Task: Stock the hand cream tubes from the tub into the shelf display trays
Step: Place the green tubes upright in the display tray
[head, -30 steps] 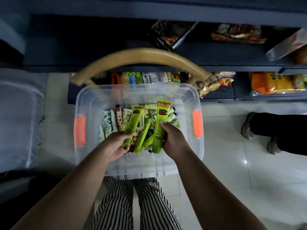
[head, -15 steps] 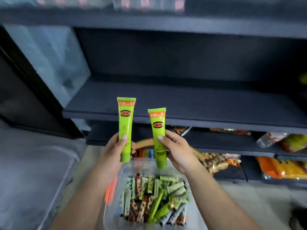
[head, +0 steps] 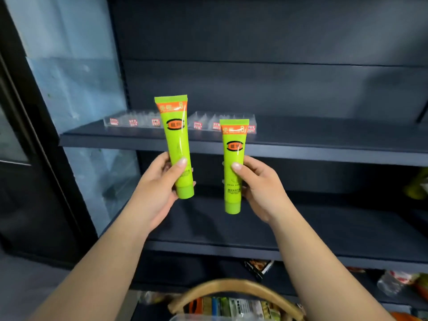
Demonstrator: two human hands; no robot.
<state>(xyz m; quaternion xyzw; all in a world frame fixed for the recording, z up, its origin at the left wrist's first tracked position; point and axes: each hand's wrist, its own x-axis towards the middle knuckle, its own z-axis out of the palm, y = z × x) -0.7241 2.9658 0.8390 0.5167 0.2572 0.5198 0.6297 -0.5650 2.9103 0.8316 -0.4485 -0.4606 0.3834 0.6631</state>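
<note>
Two green hand cream tubes, the left tube (head: 177,144) and the right tube (head: 233,165), stand cap-down in the air before the shelf (head: 324,144). The left hand (head: 159,181) and right hand (head: 259,181) each grip one, fingers wrapped round. Best lift them over the clear display trays (head: 203,122), then lower each cap-first into its own slot.

2 green tubes, the left tube (head: 177,144) and the right tube (head: 233,165), at frame centre; 2 clear display trays, left tray (head: 132,120) and right tray (head: 208,122); 2 hands.
</note>
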